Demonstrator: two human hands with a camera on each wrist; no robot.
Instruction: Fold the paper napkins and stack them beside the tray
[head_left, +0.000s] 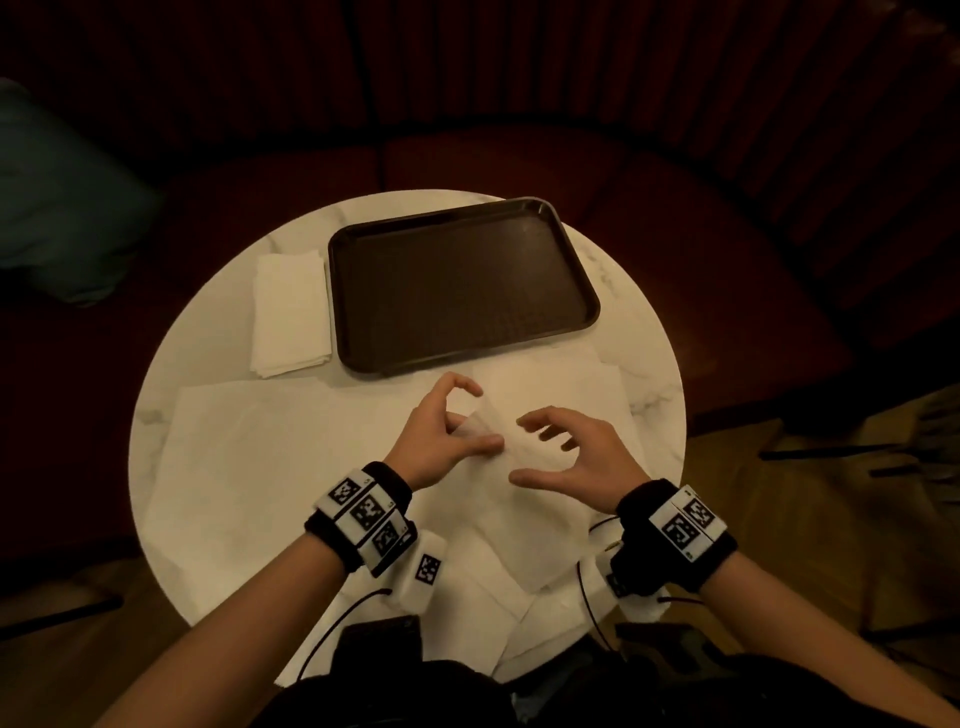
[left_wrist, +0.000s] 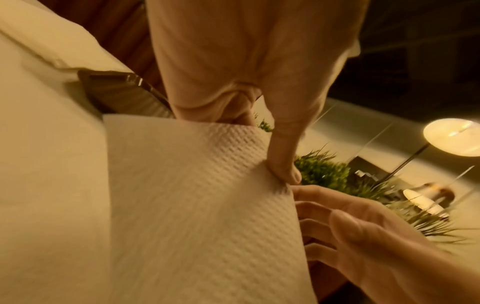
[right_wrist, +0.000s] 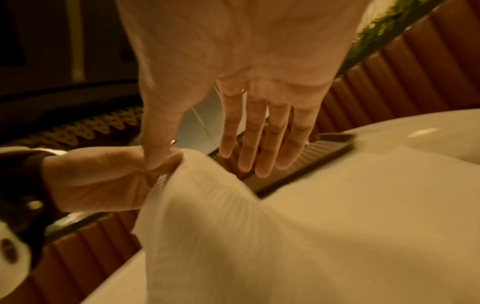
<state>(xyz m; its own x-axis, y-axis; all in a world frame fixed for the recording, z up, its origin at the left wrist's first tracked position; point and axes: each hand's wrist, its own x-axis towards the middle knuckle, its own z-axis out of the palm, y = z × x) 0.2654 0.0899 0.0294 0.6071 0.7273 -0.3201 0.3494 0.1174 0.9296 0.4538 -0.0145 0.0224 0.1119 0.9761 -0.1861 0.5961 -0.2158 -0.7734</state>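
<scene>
Napkin (head_left: 498, 467) edge in left hand (head_left: 441, 436)

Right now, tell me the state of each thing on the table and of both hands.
Lifted napkin: unfolded, one edge raised off the table.
Left hand: pinches the raised napkin edge.
Right hand: open, fingers spread, holding nothing.
Folded napkin stack: lying flat beside the tray.
Tray: empty.
Spread napkins: flat, unfolded, overlapping.
</scene>
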